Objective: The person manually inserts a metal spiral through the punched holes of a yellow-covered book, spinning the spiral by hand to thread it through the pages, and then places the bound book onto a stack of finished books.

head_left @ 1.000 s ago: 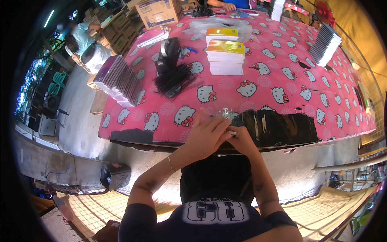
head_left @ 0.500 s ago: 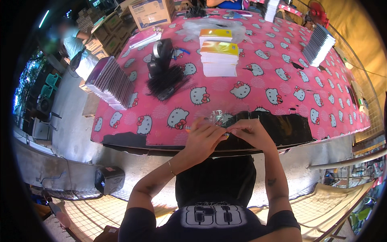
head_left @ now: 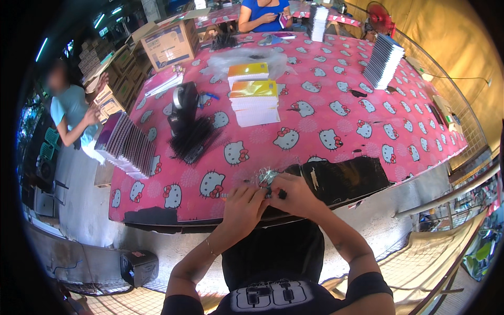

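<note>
At the table's near edge, my two hands work close together. My left hand (head_left: 244, 206) has its fingers bent down over something mostly hidden, with a bit of orange showing beside it. My right hand (head_left: 295, 195) is closed in a pinch just to its right, with a small black piece (head_left: 282, 194) at the fingers. Crumpled, shiny clear plastic (head_left: 266, 177) sticks up between and beyond the fingertips. Its full shape is hidden by my hands. Farther off lies a pile of thin black wire-like strands (head_left: 195, 140), against a black device with a rounded top (head_left: 184, 107).
Purple spiral-bound notebooks (head_left: 123, 147) are stacked at left, yellow-covered pads (head_left: 254, 105) mid-table, dark notebooks (head_left: 383, 63) at far right. A cardboard box (head_left: 169, 46) and plastic sheeting (head_left: 215, 65) lie beyond. One person (head_left: 262, 14) sits opposite; another (head_left: 73, 113) stands left.
The view has tilted up, so the table sits lower and the person opposite shows more. My right hand has turned and drawn in, closer to the left. The person at left has shifted.
</note>
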A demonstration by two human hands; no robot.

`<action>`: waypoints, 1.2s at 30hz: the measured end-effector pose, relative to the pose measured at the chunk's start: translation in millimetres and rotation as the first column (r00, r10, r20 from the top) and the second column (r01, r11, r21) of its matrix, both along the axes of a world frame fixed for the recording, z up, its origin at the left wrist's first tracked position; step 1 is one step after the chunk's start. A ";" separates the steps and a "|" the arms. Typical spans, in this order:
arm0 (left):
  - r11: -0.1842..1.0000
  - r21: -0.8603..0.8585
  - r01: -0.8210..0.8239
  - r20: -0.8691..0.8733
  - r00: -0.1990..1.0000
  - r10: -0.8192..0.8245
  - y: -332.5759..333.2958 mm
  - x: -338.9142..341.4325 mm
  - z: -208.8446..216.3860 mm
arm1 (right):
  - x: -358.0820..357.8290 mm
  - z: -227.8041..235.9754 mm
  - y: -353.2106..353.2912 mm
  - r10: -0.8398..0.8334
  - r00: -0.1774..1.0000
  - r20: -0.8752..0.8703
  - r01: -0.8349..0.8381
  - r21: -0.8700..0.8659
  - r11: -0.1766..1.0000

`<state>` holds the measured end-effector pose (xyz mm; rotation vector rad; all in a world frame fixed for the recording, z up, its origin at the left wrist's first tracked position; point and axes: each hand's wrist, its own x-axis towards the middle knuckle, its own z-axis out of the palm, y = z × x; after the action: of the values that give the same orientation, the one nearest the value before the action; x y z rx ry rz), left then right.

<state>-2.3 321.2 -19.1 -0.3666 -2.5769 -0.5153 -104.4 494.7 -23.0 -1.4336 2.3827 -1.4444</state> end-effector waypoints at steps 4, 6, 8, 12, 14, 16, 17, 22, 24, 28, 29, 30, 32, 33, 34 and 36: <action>0.996 0.085 -0.017 0.155 0.988 0.003 -6.6 -3.8 22.9 | 10.0 6.2 -5.2 -0.264 0.962 -0.071 0.255 -0.112 0.960; 0.897 0.438 -0.066 0.108 0.994 0.020 8.2 -13.0 56.2 | 34.8 42.6 -5.0 -0.382 0.922 0.068 0.379 -0.360 0.852; 0.804 0.588 0.091 0.047 0.988 -0.147 29.5 -41.9 83.9 | 35.6 52.5 6.3 -0.484 0.870 0.099 0.484 -0.360 0.797; 0.967 0.247 0.062 -0.362 0.932 0.033 -28.4 -163.0 62.9 | -49.0 23.8 69.4 -0.302 0.701 0.646 0.621 -0.345 0.704; 0.995 -0.059 -0.084 -0.481 0.875 0.045 -84.2 -206.8 42.6 | -101.0 1.6 101.1 -0.237 0.720 0.653 0.619 -0.449 0.645; 0.980 -0.184 -0.072 -0.359 0.934 0.001 -106.0 -224.3 27.4 | -140.6 -11.2 143.3 -0.739 0.659 0.136 0.646 0.401 0.650; 0.978 -0.198 -0.060 -0.340 0.940 -0.011 -105.8 -222.8 26.5 | -140.6 -20.6 140.7 -0.786 0.604 -0.130 0.767 0.365 0.528; 0.959 -0.204 -0.199 -0.361 0.925 0.115 -66.4 -143.1 52.9 | -75.3 1.9 72.6 -0.607 0.792 -0.062 0.585 -0.206 0.784; 0.978 -0.210 -0.003 -0.303 0.951 -0.062 -38.5 -94.6 34.4 | -27.9 10.9 40.2 -0.391 0.919 -0.052 0.364 -0.270 0.891; 0.972 0.054 0.230 -0.180 0.959 -0.217 -29.1 -67.0 -11.2 | -5.2 -56.4 29.8 -0.257 0.924 0.283 0.287 -0.069 0.955; 0.961 0.145 0.235 -0.170 0.963 -0.209 -39.3 -71.9 -16.0 | -3.1 -61.5 27.6 -0.276 0.923 0.270 0.325 -0.158 0.932; 0.989 0.148 0.016 -0.143 0.990 0.006 -67.1 -86.9 -20.3 | 4.6 -65.4 25.4 -0.293 0.917 0.270 0.358 -0.233 0.904; 0.923 0.039 -0.382 -0.119 0.916 0.384 -125.9 -107.4 -35.0 | 13.0 -46.4 15.4 -0.186 0.876 0.445 0.341 -0.299 0.891; 0.870 -0.129 -0.476 -0.093 0.879 0.468 -150.6 -108.0 -56.5 | 14.1 -44.3 10.7 -0.140 0.866 0.481 0.322 -0.319 0.891; 0.858 -0.188 -0.477 -0.108 0.879 0.465 -155.2 -110.1 -65.9 | 13.1 -45.4 12.3 -0.118 0.848 0.517 0.325 -0.331 0.886; 0.827 -0.305 -0.473 -0.147 0.881 0.450 -151.6 -113.5 -66.3 | 10.7 -51.1 15.0 -0.090 0.834 0.545 0.306 -0.320 0.896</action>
<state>-115.8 169.6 -85.4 0.1408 -2.5550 0.1111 -93.7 509.7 -74.1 -0.6780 2.0080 -2.1338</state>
